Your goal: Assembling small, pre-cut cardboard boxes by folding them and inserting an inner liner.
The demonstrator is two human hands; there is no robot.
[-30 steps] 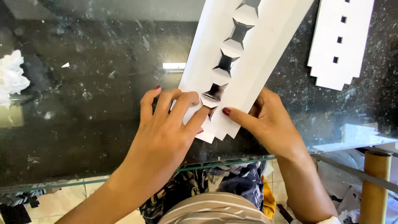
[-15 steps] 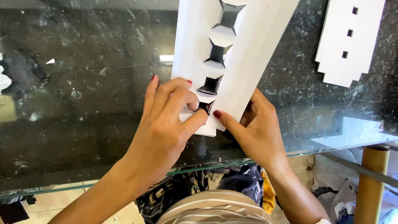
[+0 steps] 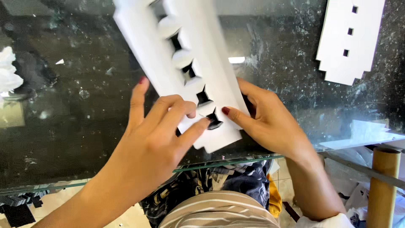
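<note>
A long white folded card piece [image 3: 168, 63] with a row of star-shaped cut-outs and round tabs lies slanted on the dark glass table [image 3: 67, 126], its top end leaning left. My left hand [image 3: 156, 139] rests on its near end, fingers spread, with the fingertips pressing by the lowest cut-out. On the right side, my right hand [image 3: 270, 122] grips the piece's edge, the thumb on top near the last cut-out.
A second flat white card panel [image 3: 346, 42] with small square holes lies at the far right. Crumpled white paper [image 3: 8, 71] sits at the left edge. A cardboard tube [image 3: 382, 185] stands beyond the table's near right corner, with paper scraps [image 3: 367, 135] nearby.
The card piece has swung from leaning right, through upright, to leaning left. Both hands have stayed on its near end, and the left fingers have spread.
</note>
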